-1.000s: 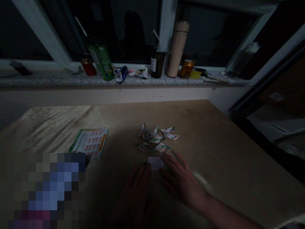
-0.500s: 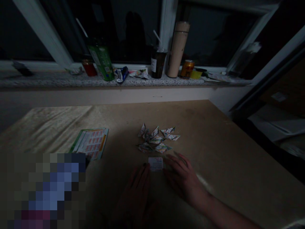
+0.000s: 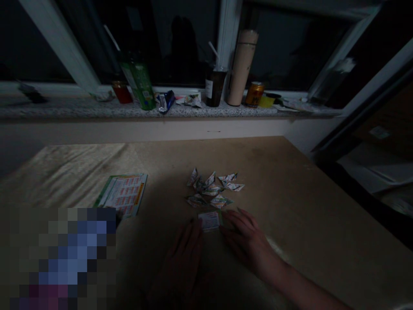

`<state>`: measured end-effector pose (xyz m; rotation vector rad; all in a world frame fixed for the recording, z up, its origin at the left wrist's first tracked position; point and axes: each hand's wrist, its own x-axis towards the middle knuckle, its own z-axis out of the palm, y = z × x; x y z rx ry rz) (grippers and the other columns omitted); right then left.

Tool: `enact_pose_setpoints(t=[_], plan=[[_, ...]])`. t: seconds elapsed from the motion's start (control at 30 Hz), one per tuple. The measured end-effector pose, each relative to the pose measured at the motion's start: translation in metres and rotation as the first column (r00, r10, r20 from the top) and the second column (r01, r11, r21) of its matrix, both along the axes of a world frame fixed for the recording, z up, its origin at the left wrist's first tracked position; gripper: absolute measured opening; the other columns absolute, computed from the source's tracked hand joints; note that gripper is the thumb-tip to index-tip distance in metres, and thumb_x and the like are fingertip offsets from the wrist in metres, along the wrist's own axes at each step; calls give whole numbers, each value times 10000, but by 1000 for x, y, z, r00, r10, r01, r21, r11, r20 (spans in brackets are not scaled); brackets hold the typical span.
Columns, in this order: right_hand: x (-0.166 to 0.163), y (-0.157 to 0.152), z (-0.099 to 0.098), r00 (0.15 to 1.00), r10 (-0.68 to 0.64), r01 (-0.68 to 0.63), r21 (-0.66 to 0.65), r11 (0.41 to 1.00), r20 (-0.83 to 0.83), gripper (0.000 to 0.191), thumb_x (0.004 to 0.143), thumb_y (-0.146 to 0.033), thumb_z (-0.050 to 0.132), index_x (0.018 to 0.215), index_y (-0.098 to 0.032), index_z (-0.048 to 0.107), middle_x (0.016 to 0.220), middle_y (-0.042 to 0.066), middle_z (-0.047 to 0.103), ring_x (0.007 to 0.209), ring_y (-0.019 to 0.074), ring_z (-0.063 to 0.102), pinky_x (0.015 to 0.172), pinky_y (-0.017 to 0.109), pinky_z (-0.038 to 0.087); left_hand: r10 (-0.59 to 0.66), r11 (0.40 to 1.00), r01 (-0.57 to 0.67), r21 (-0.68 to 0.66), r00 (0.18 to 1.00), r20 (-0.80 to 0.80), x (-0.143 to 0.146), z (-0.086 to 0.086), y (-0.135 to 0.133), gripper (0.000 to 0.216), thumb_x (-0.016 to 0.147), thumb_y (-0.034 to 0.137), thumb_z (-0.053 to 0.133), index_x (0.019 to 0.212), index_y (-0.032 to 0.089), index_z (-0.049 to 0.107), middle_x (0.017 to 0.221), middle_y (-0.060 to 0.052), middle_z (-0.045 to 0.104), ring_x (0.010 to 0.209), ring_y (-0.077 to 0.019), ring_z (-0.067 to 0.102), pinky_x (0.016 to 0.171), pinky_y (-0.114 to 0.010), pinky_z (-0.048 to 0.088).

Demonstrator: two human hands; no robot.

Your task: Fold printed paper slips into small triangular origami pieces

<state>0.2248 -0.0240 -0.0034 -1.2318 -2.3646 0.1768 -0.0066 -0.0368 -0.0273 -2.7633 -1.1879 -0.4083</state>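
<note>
A small printed paper rectangle [image 3: 210, 221] lies on the brown table [image 3: 290, 202] between my two hands. My left hand [image 3: 187, 254] rests flat in shadow, fingertips at the paper's left edge. From the right, my right hand [image 3: 247, 241] lies flat with spread fingers touching the paper's right edge. Just beyond the paper sits a cluster of several small folded paper shapes [image 3: 213, 189].
A printed leaflet [image 3: 124, 199] lies on the table to the left. The windowsill [image 3: 80, 107] behind holds a green bottle [image 3: 139, 84], a red jar [image 3: 121, 91], a dark cup with a straw [image 3: 214, 86], a tall beige tube [image 3: 241, 69], a gold can [image 3: 254, 94] and wrappers.
The small paper has tilted slightly and shifted a little toward the folded shapes; both hands stayed at its edges.
</note>
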Motion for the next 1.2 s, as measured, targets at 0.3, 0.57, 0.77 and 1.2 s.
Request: enact_pose_setpoints(t=[0.3,0.57,0.77,1.2], plan=[[-2,2,7,995,57,-65,-106,992,-76,295,869,-205,518,1148,-254,601,1202,61,581,1137,243,476,972,461,376,58,990,-42,-132,991,123,-2,3,9,521,842,290,497,1347,221,392,1469,-87,273,1305,-302,290,1002,-453,353],[-2,4,14,991,94,-106,-136,985,-91,325,874,-187,501,1184,-257,568,1197,53,590,1149,235,469,982,457,364,192,955,-98,-281,924,332,3,9,4,367,862,233,442,1224,227,502,1340,-67,455,1182,-243,473,942,-378,453],[-1,1,13,984,96,-118,-147,982,-150,338,859,-152,492,1183,-232,543,1194,68,575,1140,227,472,982,425,374,110,967,-40,-251,956,273,1,12,-5,386,875,224,451,1261,237,461,1340,-66,450,1170,-217,487,950,-325,453],[-3,-7,15,939,110,-220,-325,920,-324,342,832,-143,525,1165,-207,485,1006,62,587,944,202,504,854,360,414,-165,985,174,3,930,327,4,22,3,367,823,200,496,1189,179,482,1195,-68,578,1091,-179,535,965,-274,419]])
